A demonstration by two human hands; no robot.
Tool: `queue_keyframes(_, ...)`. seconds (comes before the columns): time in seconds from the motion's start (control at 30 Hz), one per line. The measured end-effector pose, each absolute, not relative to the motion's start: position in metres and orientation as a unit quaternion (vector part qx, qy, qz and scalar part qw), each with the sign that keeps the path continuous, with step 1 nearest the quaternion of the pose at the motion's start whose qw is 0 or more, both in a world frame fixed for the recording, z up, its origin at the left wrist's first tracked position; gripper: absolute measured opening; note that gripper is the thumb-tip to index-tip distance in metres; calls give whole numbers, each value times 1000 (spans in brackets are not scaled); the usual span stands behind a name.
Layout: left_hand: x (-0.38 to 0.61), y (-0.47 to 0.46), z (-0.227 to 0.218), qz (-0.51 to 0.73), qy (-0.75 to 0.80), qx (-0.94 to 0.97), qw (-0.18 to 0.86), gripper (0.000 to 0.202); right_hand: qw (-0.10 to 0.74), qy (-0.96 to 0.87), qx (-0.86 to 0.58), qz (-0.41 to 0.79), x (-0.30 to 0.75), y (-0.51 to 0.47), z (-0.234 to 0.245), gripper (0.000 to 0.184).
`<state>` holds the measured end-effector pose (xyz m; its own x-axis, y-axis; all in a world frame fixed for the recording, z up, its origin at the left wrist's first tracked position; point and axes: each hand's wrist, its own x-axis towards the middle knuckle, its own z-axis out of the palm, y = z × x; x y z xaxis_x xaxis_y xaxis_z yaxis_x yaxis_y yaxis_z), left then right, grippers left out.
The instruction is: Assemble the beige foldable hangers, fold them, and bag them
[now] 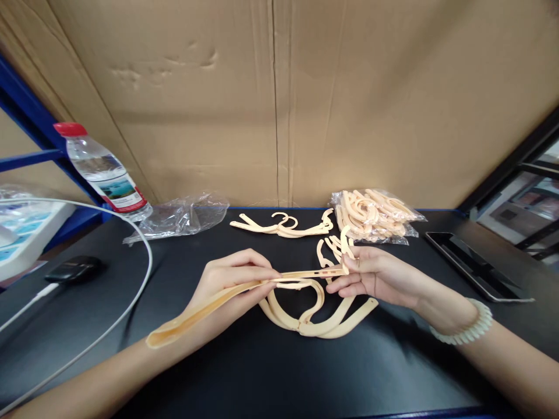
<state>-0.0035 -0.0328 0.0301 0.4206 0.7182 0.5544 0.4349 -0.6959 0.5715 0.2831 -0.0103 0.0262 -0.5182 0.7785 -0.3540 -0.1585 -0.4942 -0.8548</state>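
My left hand (233,285) pinches a long cream plastic hanger arm (205,305). One end of the arm reaches back over my wrist, while its slotted end (321,273) points right. At that end my right hand (375,276) is closed, thumb and fingers around a small curved hanger piece (345,238) that sticks up. Whether the two pieces are joined is hidden by the fingers. Below both hands lies a cream folding hanger (314,326) with its curved hook. Just behind my right hand are several loose hanger parts (332,247).
Farther back rests another hanger (283,228), beside a clear bag of hanger parts (375,215). To the left are crumpled plastic film (183,215), a red-capped water bottle (105,171), a white cable (146,250) and a black device (74,269). A dark tablet (476,267) lies right.
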Motion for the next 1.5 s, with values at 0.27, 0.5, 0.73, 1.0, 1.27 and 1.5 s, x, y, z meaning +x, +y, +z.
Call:
queue_keyframes(0.27, -4, -33, 31, 405, 344, 830, 173, 16, 289, -392, -377, 788, 286, -9, 25, 19)
queue_keyframes(0.5, -5, -33, 34, 387, 354, 831, 185, 17, 280, -373, -370, 804, 287, -8, 29, 20)
queue_keyframes(0.73, -3, -34, 39, 381, 353, 831, 200, 17, 267, -384, -360, 807, 288, -6, 27, 14)
queue_keyframes(1.0, 1, -37, 47, 384, 389, 797, 257, 12, 305, -434, -397, 749, 280, -14, 33, 22)
queue_keyframes(1.27, -2, -27, 45, 367, 432, 762, 314, 15, 332, -452, -380, 736, 284, -15, 38, 19)
queue_keyframes(1.5, -3, -28, 45, 366, 431, 760, 321, 13, 328, -430, -390, 745, 283, -15, 38, 18)
